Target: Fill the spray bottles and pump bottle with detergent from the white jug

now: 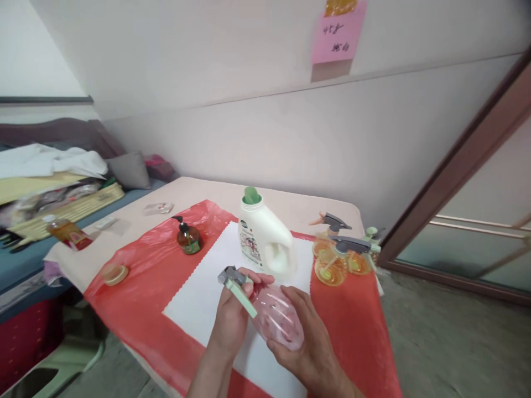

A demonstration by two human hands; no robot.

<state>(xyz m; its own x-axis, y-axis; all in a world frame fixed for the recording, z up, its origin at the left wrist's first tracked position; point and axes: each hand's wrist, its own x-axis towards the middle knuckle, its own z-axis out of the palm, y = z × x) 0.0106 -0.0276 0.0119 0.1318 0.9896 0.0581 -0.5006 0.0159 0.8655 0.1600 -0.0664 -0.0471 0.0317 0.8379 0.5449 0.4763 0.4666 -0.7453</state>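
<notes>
Tilted between both hands is a pink, see-through spray bottle (280, 318) with a grey spray head and a pale green trigger. My left hand (232, 315) is closed around its neck, just under the spray head. My right hand (309, 340) wraps the rounded body, thumb below and fingers on the far side. Right behind the hands stands a large white jug (265, 237) with a green cap, upright on a white sheet (203, 293). The inside of the left grip is partly hidden.
Orange spray bottles (331, 268) with grey heads stand at the right. A brown pump bottle (188, 236) and a small round container (114, 274) sit on the red plastic cover (145, 265). A bottle of amber liquid (67, 232) lies at the table's left edge. A wall rises behind.
</notes>
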